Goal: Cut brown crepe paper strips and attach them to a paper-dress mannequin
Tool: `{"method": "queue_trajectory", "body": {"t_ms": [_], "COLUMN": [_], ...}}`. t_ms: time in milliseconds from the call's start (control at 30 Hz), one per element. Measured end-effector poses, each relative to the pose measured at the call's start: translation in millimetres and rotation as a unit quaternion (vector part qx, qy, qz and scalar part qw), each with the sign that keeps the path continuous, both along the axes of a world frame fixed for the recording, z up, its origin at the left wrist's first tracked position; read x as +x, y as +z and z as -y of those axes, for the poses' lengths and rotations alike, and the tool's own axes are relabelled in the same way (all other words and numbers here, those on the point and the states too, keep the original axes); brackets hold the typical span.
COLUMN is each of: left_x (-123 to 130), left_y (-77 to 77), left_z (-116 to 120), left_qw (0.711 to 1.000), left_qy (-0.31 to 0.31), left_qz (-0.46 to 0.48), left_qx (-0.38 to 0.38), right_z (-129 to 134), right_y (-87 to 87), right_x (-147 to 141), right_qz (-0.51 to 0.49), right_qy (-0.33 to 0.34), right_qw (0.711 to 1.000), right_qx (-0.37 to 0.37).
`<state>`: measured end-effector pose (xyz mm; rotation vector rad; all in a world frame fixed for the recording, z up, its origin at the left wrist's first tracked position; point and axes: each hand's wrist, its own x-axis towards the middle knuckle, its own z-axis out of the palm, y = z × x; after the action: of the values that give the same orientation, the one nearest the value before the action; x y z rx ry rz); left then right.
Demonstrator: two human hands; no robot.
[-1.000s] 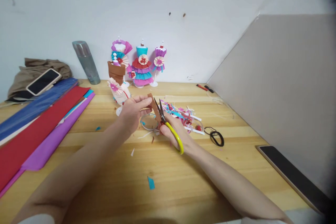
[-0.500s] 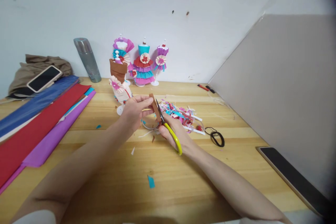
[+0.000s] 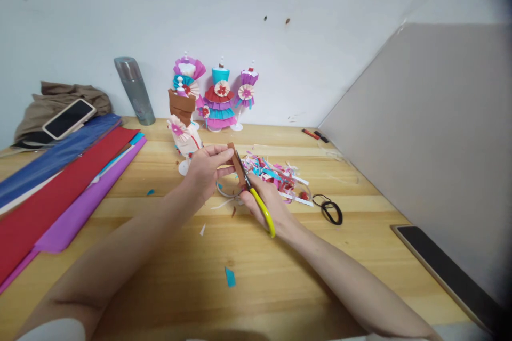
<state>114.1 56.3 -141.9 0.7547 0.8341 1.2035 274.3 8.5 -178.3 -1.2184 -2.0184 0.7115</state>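
Between its thumb and fingers my left hand (image 3: pixel 208 169) pinches a narrow brown paper strip (image 3: pixel 237 162). My right hand (image 3: pixel 267 200) grips a pair of scissors (image 3: pixel 262 209) with yellow handles, the blades lying along the strip's right edge. Just behind my left hand, a small dress form (image 3: pixel 183 109) on a white stand wears a brown top and a pale skirt with a pink-centred paper flower. Colourful paper scraps (image 3: pixel 276 173) are heaped beyond my right hand, and a roll of tape (image 3: pixel 228 187) lies partly hidden beneath my hands.
More dressed forms (image 3: pixel 219 101) stand by the wall, right of a grey flask (image 3: pixel 135 90). Folded coloured paper sheets (image 3: pixel 76 192), a phone (image 3: pixel 69 119) and brown cloth (image 3: pixel 76 97) lie left. Black hair ties (image 3: pixel 332 210) and a dark flat device (image 3: pixel 440 272) are right.
The scissors' handles have shifted slightly left and down, and the blades look closer together along the brown strip. My left hand stays nearly in place; the whole view has shifted a little.
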Motion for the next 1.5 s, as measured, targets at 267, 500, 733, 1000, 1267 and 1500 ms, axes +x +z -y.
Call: {"method": "queue_trajectory", "body": {"t_ms": [267, 500, 733, 1000, 1267, 1500], "left_x": [1, 0, 0, 1, 1, 2], "left_y": [-1.6, -0.5, -0.5, 1.9, 3.0, 2.7], "left_z": [0, 0, 0, 1, 2, 4], "left_qw": [1.0, 1.0, 1.0, 0.999, 0.999, 0.999], "left_qy": [0.006, 0.005, -0.001, -0.008, -0.008, -0.026], "left_qz": [0.01, 0.013, 0.022, 0.026, 0.027, 0.02], "left_qx": [-0.001, 0.0, -0.006, -0.017, -0.02, -0.011], "right_z": [-1, -1, 0, -1, 6, 6], "right_y": [-3.1, -3.8, -1.2, -5.7, 7.8, 9.3], "right_x": [0, -1, -2, -3, -2, 0], "right_qz": [-0.003, 0.006, 0.008, 0.013, -0.008, -0.045], "right_qy": [-0.005, -0.015, -0.022, -0.025, -0.001, 0.017], "right_qw": [1.0, 1.0, 1.0, 1.0, 1.0, 0.999], "right_qx": [0.01, 0.021, 0.016, 0.012, 0.007, -0.02]}}
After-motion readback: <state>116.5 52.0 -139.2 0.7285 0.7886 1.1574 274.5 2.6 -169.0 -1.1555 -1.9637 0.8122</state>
